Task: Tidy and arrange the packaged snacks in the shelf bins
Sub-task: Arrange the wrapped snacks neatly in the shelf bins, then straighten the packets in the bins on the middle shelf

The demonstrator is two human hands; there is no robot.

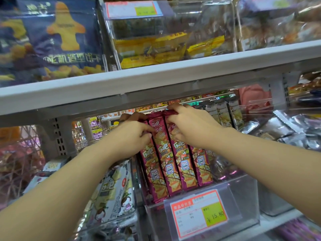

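Note:
Several long maroon snack packets (175, 164) stand upright side by side in a clear plastic bin (243, 193) on the middle shelf. My left hand (132, 136) grips the upper part of the leftmost packets, fingers curled over their tops. My right hand (189, 126) pinches the top of the packets beside them, its fingers over the sealed ends. Both hands sit just under the grey shelf edge (156, 79). The bin's front carries a red and green price tag (199, 214).
A bin of white snack packets (112, 192) stands to the left, silver packets (295, 131) in a bin to the right. Above the shelf are dark blue biscuit bags (57, 39) and yellow packets (156, 51) in clear bins. A wire basket (15, 153) is at far left.

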